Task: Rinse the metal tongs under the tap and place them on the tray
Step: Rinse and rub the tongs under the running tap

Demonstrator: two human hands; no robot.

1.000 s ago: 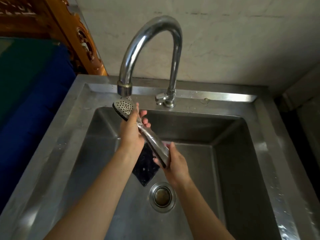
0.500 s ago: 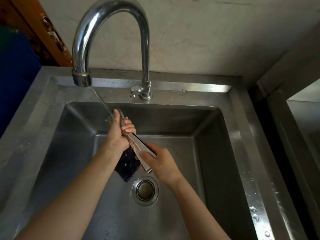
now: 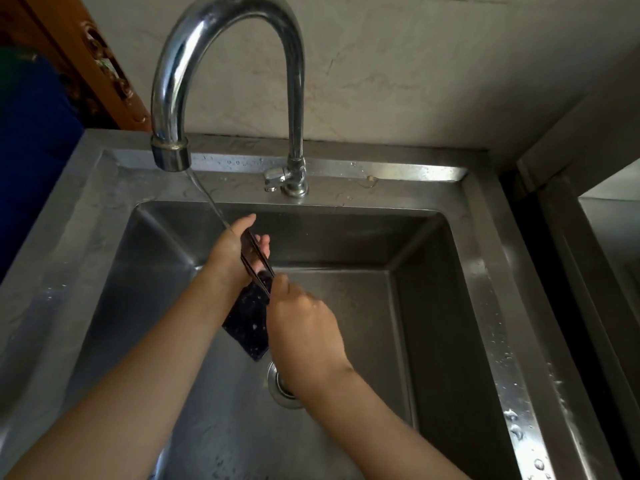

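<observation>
Under tap (image 3: 292, 81) stream, over sink (image 3: 502, 323): tongs (image 3: 255, 258) slant far-left to near-right; my left hand (image 3: 230, 252) grips far end, my right hand (image 3: 304, 327) grips near end.

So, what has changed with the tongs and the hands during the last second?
The tongs went down from the spout into the sink; water now falls on the left hand. It and the right hand kept their hold. The dark pad stayed beneath.

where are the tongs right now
In the head view the metal tongs are over the sink, left of centre, below the tap, gripped by the left hand at the far end and the right hand nearer.
</observation>
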